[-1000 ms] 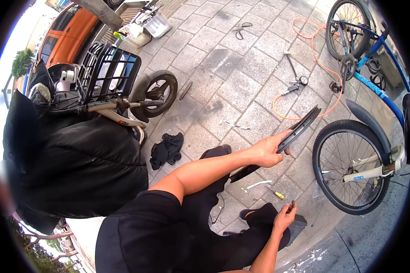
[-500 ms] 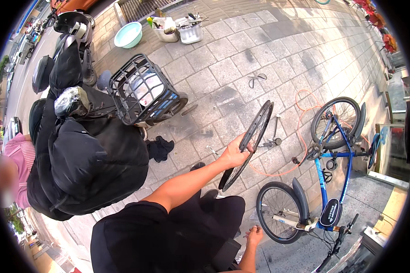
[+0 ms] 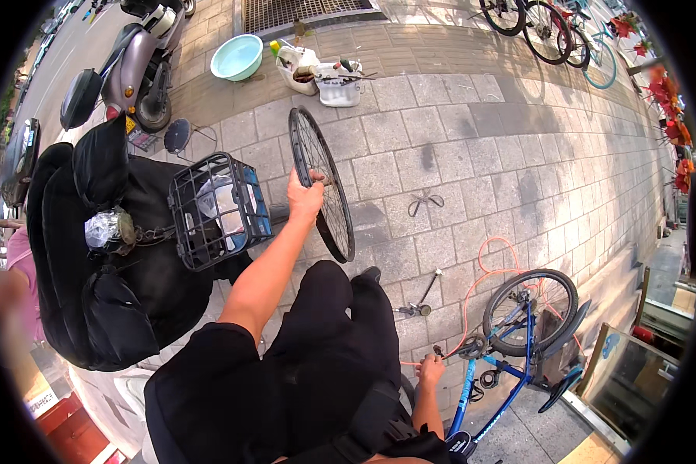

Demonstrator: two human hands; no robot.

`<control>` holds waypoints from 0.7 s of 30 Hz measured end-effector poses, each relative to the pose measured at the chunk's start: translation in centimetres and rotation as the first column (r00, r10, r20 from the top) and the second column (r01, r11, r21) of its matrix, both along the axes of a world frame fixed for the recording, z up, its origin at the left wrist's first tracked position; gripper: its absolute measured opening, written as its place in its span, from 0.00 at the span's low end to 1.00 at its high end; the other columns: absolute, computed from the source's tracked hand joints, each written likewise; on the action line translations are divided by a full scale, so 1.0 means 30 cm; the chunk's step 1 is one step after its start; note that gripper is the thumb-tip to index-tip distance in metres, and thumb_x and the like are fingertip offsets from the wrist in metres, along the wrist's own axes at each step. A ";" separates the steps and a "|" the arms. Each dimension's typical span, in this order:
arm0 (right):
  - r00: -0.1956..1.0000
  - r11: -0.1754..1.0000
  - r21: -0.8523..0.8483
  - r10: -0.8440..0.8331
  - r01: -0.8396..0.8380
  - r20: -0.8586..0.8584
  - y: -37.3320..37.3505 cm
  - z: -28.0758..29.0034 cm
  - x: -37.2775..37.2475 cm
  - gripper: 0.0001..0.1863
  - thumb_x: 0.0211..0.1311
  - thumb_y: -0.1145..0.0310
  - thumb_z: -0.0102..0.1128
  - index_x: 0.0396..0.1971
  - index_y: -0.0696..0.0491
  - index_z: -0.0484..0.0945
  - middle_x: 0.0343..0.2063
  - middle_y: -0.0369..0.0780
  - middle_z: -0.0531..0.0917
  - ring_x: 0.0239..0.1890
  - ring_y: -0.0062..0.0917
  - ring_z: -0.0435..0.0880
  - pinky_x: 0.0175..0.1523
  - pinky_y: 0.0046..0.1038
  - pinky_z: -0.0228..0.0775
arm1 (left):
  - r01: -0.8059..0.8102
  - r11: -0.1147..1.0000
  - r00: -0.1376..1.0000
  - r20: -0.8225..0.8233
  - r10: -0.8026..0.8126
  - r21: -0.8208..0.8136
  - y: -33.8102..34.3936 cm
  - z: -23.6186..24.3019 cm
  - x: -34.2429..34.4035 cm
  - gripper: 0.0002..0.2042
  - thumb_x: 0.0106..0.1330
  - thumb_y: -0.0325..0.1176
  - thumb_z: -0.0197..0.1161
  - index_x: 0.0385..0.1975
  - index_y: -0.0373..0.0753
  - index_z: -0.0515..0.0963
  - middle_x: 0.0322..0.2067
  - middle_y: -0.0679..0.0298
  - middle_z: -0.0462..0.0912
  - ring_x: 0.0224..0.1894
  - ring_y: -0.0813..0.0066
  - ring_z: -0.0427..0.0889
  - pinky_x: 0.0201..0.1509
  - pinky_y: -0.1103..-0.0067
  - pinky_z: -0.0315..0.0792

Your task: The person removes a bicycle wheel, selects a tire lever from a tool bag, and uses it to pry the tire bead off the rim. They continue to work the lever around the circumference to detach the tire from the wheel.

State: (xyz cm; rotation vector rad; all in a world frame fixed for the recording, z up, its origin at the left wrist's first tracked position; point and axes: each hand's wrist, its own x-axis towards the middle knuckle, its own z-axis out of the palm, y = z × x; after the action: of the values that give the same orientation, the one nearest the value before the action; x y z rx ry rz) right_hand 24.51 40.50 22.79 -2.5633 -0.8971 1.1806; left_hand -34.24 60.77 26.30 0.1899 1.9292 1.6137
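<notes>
My left hand (image 3: 307,197) grips a bicycle wheel (image 3: 337,220) at its middle, with thumb and fingers around the hub area. The spoked wheel with a black rim hangs upright and tilted, in front of my legs and to the right of a black wire basket (image 3: 213,213). My right hand (image 3: 430,371) is low at my right side, fingers curled; what they hold, if anything, is hidden. In view it overlaps an orange air hose (image 3: 472,298) and its dark end fitting (image 3: 438,352). Beyond them, a blue bicycle (image 3: 510,387) lies on its side.
A floor pump-like metal tool (image 3: 419,309) lies on the paving near my foot. Black straps (image 3: 425,203) lie farther out. A turquoise basin (image 3: 237,58) and white tool bins (image 3: 339,85) stand at the back. A covered scooter (image 3: 93,286) and a person (image 3: 19,286) are at left.
The wheel in my left hand has moved left and away, closer to the basket. My view has shifted, and my right hand now overlaps the hose fitting in view.
</notes>
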 end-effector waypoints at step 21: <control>0.478 0.483 0.074 0.875 -0.872 -0.074 2.486 -0.106 -1.451 0.21 0.73 0.57 0.58 0.46 0.62 0.83 0.30 0.42 0.86 0.27 0.23 0.85 0.34 0.27 0.79 | -0.476 0.794 0.865 -0.035 0.501 -0.378 0.676 -0.461 -0.930 0.18 0.55 0.16 0.57 0.44 0.41 0.80 0.37 0.69 0.87 0.20 0.82 0.73 0.24 0.77 0.65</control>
State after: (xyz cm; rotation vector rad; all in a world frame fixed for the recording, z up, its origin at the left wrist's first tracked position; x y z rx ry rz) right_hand -19.03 115.07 19.60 -1.9000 -2.3413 1.4318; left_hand -62.15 81.04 12.47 -0.5644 2.3132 1.4752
